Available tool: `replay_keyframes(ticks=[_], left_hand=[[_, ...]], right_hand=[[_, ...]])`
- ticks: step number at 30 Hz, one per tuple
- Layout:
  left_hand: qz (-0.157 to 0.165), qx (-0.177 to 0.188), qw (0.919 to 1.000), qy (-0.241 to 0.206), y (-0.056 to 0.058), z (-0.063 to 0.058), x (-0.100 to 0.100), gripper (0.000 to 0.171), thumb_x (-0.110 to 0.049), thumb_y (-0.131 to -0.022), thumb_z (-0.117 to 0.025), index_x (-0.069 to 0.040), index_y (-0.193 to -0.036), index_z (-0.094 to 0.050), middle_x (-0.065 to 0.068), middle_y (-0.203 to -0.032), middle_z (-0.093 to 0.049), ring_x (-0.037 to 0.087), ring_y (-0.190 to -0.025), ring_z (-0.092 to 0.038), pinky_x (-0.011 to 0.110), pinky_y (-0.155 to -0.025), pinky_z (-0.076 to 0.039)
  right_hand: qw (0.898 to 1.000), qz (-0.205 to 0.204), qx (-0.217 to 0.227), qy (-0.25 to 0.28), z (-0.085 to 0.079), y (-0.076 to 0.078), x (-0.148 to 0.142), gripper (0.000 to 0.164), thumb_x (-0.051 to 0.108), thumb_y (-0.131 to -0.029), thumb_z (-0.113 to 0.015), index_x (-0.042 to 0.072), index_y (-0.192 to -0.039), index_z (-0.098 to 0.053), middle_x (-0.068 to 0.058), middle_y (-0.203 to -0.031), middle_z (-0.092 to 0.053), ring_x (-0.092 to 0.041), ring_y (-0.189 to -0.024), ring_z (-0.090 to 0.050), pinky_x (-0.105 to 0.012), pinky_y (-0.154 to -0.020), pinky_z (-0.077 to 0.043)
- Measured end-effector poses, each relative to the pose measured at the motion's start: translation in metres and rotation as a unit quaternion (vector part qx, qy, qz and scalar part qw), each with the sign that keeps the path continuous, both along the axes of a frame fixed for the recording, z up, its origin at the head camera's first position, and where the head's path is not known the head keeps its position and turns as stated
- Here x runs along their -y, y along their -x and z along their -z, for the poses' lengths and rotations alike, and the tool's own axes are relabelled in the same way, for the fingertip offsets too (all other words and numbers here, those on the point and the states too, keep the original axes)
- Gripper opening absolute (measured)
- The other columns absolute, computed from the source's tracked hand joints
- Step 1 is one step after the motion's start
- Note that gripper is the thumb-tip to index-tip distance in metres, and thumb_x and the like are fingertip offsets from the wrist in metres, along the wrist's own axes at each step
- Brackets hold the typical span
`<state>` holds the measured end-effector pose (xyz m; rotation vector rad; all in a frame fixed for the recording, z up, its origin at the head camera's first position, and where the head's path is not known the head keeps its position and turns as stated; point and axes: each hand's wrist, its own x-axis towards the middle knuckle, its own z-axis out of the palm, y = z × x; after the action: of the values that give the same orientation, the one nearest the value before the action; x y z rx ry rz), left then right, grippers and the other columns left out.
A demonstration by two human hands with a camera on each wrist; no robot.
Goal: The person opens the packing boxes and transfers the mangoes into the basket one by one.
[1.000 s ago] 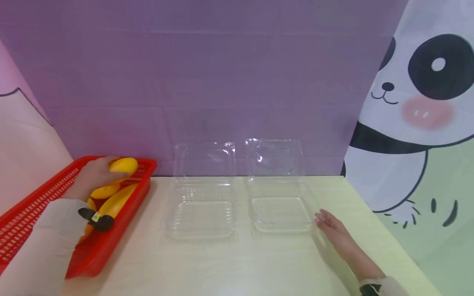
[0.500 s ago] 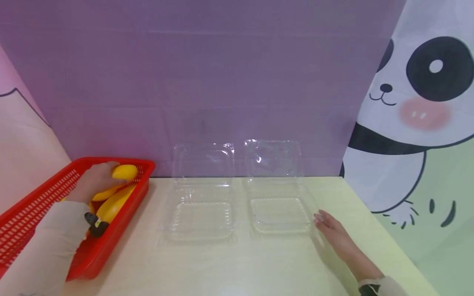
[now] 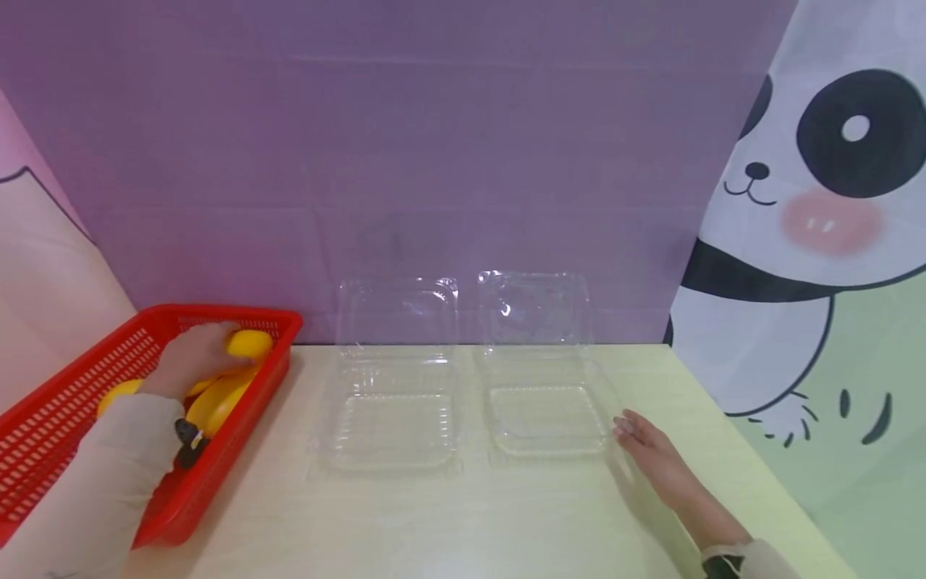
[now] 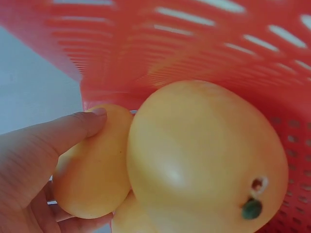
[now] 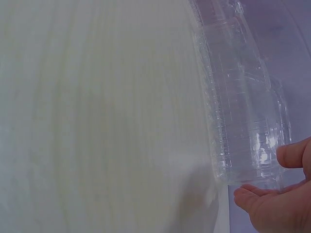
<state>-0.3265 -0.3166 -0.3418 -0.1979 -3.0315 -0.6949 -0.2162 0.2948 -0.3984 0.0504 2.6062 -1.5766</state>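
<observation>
In the red basket (image 3: 174, 515), my left hand (image 3: 194, 354) is among several yellow fruits. The left wrist view shows its thumb and fingers gripping a smooth yellow mango (image 4: 92, 170). A larger mango (image 4: 204, 155) with a green stem spot lies right beside it. Another yellow fruit (image 3: 116, 394) shows left of the wrist. My right hand (image 3: 654, 454) lies at the right edge of a clear plastic clamshell (image 3: 550, 446), fingers extended and thumb apart. Whether its fingertips touch the plastic cannot be told.
A second clear clamshell (image 3: 394, 462) stands left of the first. Both lids are raised against the purple backdrop (image 3: 434, 161). A black piece (image 3: 190, 442) shows beside the left sleeve in the basket. The pale table (image 3: 405, 531) ends near the panda-printed cloth (image 3: 781, 338).
My left hand has sunk a little deeper into the basket and shifted slightly right, the fruit at its fingers lower. A yellow fruit has come into sight left of the wrist. My right hand stays put.
</observation>
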Motion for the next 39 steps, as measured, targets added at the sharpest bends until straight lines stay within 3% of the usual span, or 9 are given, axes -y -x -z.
replay_keyframes(ticks=[7, 16, 20, 26, 29, 32, 36, 39], left_hand=[[0.009, 0.009, 0.9999, 0.011, -0.001, -0.001, -0.002, 0.063, -0.041, -0.076, -0.075, -0.006, -0.121, -0.049, 0.016, -0.11, -0.058, 0.031, -0.093, -0.052, 0.052, -0.076, -0.05], [0.005, 0.059, 0.9982, -0.007, -0.002, -0.001, 0.005, 0.077, -0.042, -0.074, -0.076, -0.006, -0.132, -0.039, 0.021, -0.118, -0.05, 0.035, -0.096, -0.051, 0.037, -0.059, -0.055], [0.009, 0.045, 0.999, 0.001, -0.003, 0.0, 0.008, 0.077, -0.042, -0.073, -0.077, -0.008, -0.131, -0.041, 0.018, -0.117, -0.052, 0.032, -0.096, -0.051, 0.034, -0.06, -0.054], [-0.001, 0.083, 0.9963, -0.022, -0.007, -0.007, 0.007, 0.083, -0.038, -0.073, -0.077, -0.009, -0.137, -0.034, 0.022, -0.122, -0.046, 0.039, -0.1, -0.047, 0.04, -0.058, -0.056], [0.006, 0.054, 0.9985, 0.012, -0.006, -0.01, 0.006, 0.081, -0.035, -0.075, -0.077, 0.0, -0.136, -0.037, 0.026, -0.121, -0.048, 0.042, -0.101, -0.046, 0.054, -0.072, -0.053], [0.013, 0.017, 0.9986, 0.047, -0.005, -0.015, 0.005, 0.079, -0.034, -0.075, -0.077, 0.006, -0.133, -0.04, 0.029, -0.121, -0.051, 0.044, -0.101, -0.047, 0.064, -0.087, -0.043], [0.019, 0.002, 0.998, 0.06, -0.007, -0.026, 0.0, 0.078, -0.031, -0.076, -0.077, 0.008, -0.132, -0.041, 0.03, -0.121, -0.051, 0.044, -0.102, -0.049, 0.064, -0.087, -0.042], [0.024, -0.015, 0.9978, 0.061, -0.01, -0.034, -0.006, 0.074, -0.029, -0.076, -0.077, 0.006, -0.132, -0.042, 0.029, -0.121, -0.053, 0.043, -0.102, -0.05, 0.063, -0.087, -0.043]], right_hand=[[1.0, -0.001, -0.001, 0.005, 0.0, 0.0, -0.001, 0.062, 0.018, -0.102, -0.039, -0.016, -0.142, -0.007, -0.035, -0.146, -0.019, -0.045, -0.136, -0.019, -0.051, -0.111, -0.018], [1.0, -0.008, -0.006, -0.001, 0.001, 0.003, 0.002, 0.062, 0.018, -0.102, -0.039, -0.016, -0.142, -0.007, -0.034, -0.145, -0.021, -0.045, -0.136, -0.021, -0.052, -0.111, -0.018], [1.0, -0.008, -0.005, -0.009, 0.002, 0.006, 0.0, 0.063, 0.02, -0.102, -0.04, -0.016, -0.143, -0.008, -0.033, -0.145, -0.022, -0.045, -0.136, -0.021, -0.053, -0.111, -0.017], [1.0, 0.0, -0.007, -0.004, 0.003, 0.008, -0.002, 0.064, 0.021, -0.101, -0.04, -0.015, -0.143, -0.008, -0.032, -0.146, -0.022, -0.044, -0.136, -0.02, -0.053, -0.112, -0.015], [1.0, 0.005, -0.005, -0.008, 0.003, 0.007, -0.003, 0.066, 0.025, -0.101, -0.04, -0.014, -0.144, -0.008, -0.033, -0.146, -0.021, -0.046, -0.137, -0.018, -0.055, -0.112, -0.013], [0.999, 0.02, 0.007, -0.036, 0.003, 0.008, -0.005, 0.071, 0.036, -0.101, -0.038, -0.012, -0.145, -0.01, -0.032, -0.148, -0.018, -0.047, -0.137, -0.013, -0.057, -0.112, -0.011], [0.996, 0.04, 0.021, -0.071, 0.003, 0.008, -0.013, 0.08, 0.051, -0.098, -0.034, -0.007, -0.147, -0.009, -0.03, -0.151, -0.014, -0.047, -0.138, -0.009, -0.06, -0.111, -0.01], [0.997, 0.047, 0.016, -0.066, 0.001, 0.007, -0.018, 0.081, 0.052, -0.098, -0.034, -0.005, -0.148, -0.006, -0.029, -0.151, -0.014, -0.046, -0.138, -0.011, -0.059, -0.111, -0.011]])
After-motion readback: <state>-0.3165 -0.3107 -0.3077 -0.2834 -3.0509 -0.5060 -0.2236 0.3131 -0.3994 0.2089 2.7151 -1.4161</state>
